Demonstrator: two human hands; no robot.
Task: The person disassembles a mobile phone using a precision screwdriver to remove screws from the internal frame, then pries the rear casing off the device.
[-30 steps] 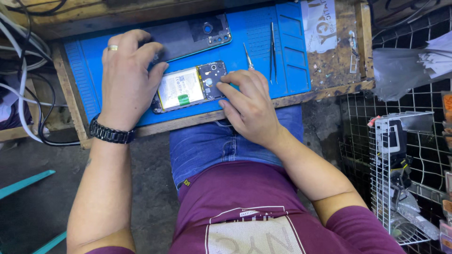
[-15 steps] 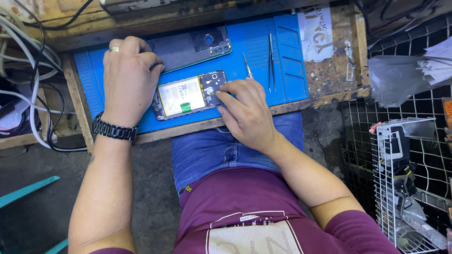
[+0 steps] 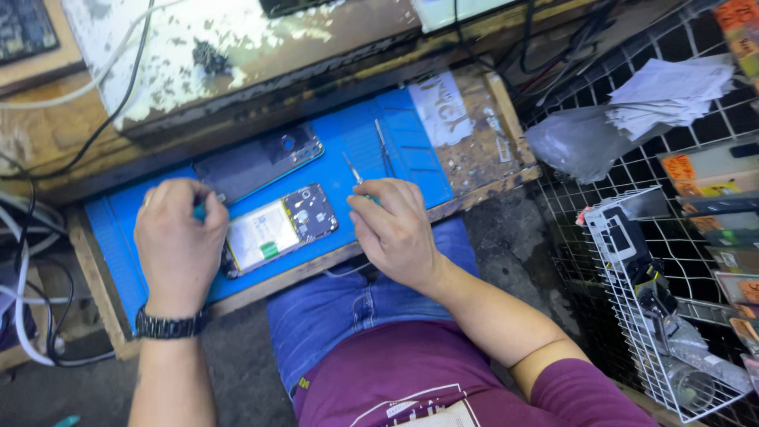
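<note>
While curled left hand point(image 3: 179, 247) steadies the opened phone point(image 3: 278, 229), right hand point(image 3: 393, 229) pinches a screwdriver point(image 3: 353, 171)

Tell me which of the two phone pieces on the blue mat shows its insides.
The opened phone between the left hand and right hand, showing battery and circuitry. The back cover behind it shows none.

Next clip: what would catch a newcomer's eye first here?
The bright blue mat on the worn wooden bench stands out, with an opened phone lying at its middle. The left hand rests at the phone's left end; the right hand lies just right of it.
</note>
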